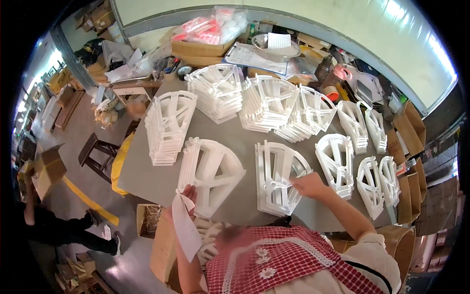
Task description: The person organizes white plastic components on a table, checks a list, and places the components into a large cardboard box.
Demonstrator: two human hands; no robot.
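Observation:
White fan-shaped plastic frames lie in stacks and pairs on the grey table (pixel 225 206). Against the lower left edge of the near-left stack (pixel 215 171) rests my left hand (pixel 188 195), its fingers stretched out. A white strip, perhaps paper, (pixel 185 228) hangs over that hand and wrist; whether it is gripped is hidden. My right hand (pixel 311 184) is closed at the curved right side of the near-middle frame stack (pixel 274 179), fingertips pinching the top piece. Right of this hand lies another fan-shaped frame (pixel 338 164).
Taller frame stacks (pixel 267 103) line the table's far side. Behind them sit a clipboard (pixel 257 59), a metal bowl (pixel 276 46) and a carton of plastic bags (pixel 203 49). Cardboard boxes (pixel 409 186) border the right edge; an open carton (pixel 164 250) stands below my left arm. Another person (pixel 63 225) is at far left.

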